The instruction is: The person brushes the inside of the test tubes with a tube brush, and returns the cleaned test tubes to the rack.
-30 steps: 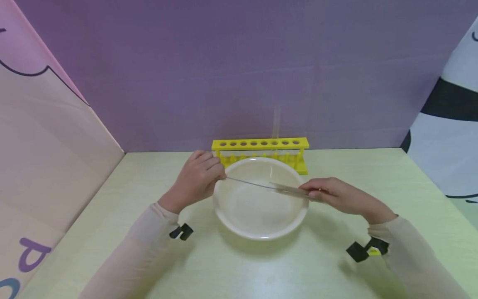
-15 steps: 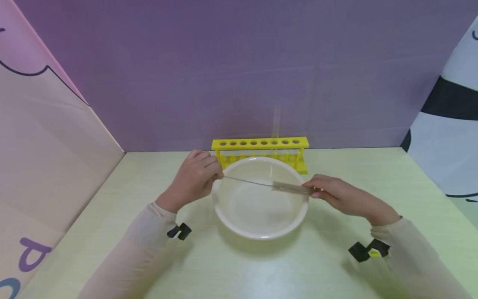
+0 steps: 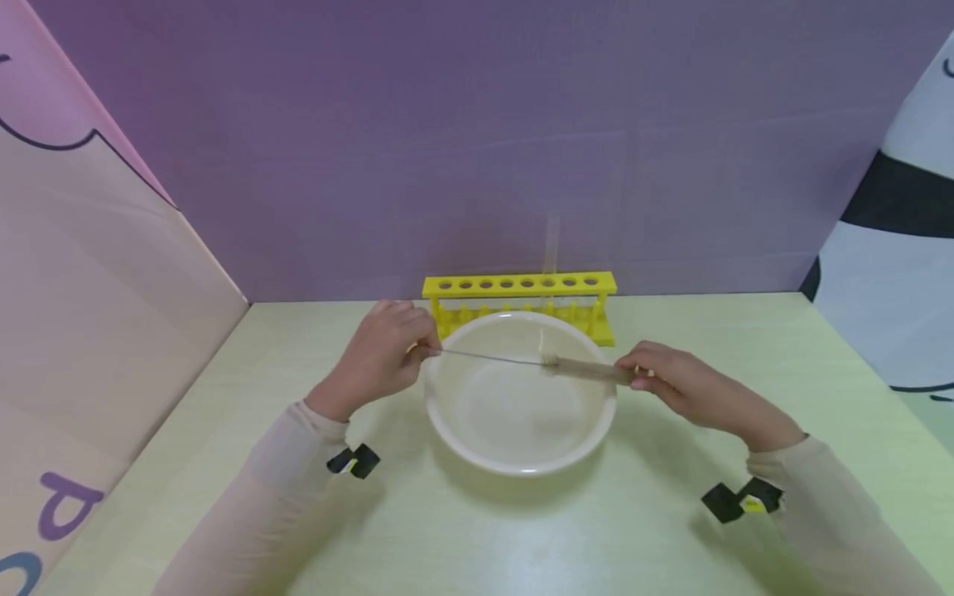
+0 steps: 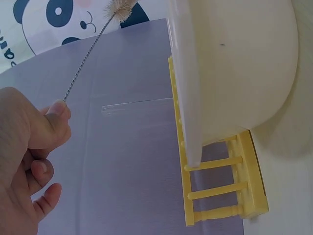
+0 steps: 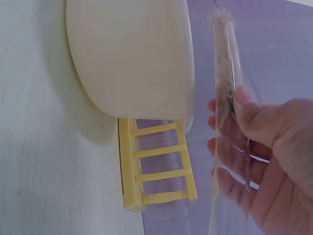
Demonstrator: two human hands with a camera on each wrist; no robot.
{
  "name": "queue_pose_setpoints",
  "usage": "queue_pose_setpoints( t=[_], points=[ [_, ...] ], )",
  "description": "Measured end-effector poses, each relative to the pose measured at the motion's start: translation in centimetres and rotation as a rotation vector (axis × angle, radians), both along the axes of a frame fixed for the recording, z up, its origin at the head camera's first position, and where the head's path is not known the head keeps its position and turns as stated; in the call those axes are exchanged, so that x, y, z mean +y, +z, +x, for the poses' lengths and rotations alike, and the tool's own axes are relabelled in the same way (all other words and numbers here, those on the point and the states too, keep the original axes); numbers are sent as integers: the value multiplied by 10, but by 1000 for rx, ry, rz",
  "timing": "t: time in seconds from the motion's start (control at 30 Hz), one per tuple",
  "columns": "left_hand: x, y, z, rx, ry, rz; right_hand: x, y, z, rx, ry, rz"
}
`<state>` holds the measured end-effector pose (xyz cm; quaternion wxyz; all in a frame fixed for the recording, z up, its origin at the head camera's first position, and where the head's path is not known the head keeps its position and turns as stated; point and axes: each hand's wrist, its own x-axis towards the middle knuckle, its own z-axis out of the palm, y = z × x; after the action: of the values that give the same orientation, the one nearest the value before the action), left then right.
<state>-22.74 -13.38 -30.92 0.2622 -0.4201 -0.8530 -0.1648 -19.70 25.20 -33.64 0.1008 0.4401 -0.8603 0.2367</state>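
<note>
In the head view my left hand (image 3: 383,352) pinches the thin twisted-wire stem of a test tube brush (image 4: 88,56) between thumb and index finger; its other fingers curl loosely. My right hand (image 3: 689,385) holds a clear glass test tube (image 5: 226,54) lying almost level over the right side of a white bowl (image 3: 522,472). The brush's pale bristles fill the upper part of the tube, and a tuft pokes out of its mouth. In the right wrist view my thumb presses the near side of the glass, with fingers behind it.
Behind the bowl stands a yellow test tube rack (image 3: 514,285) with a row of holes. Another clear test tube (image 3: 551,244) rises from it, against a purple backdrop (image 3: 373,165). The pale wooden table (image 3: 477,538) lies under everything. Printed side panels flank both sides.
My hands have drawn slightly apart, the right hand with the tube rightward and a little up, the left hand slightly left. A tuft of bristles now shows at the tube's mouth.
</note>
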Motion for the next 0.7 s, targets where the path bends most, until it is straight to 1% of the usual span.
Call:
queue_pose_setpoints(
  t=[0.17, 0.33, 0.57, 0.7],
  points=[
    [-2, 0, 1, -20, 16, 13, 2, -1, -1, 62, -23, 4],
    [-5, 0, 0, -44, 20, 35, 3, -2, -2, 74, -56, 20],
    [-9, 1, 0, -58, 12, 68, 6, -2, -1, 84, -98, 34],
    [-12, 1, 1, -88, 25, 70, 7, -3, -2, 103, -120, 45]
  ],
)
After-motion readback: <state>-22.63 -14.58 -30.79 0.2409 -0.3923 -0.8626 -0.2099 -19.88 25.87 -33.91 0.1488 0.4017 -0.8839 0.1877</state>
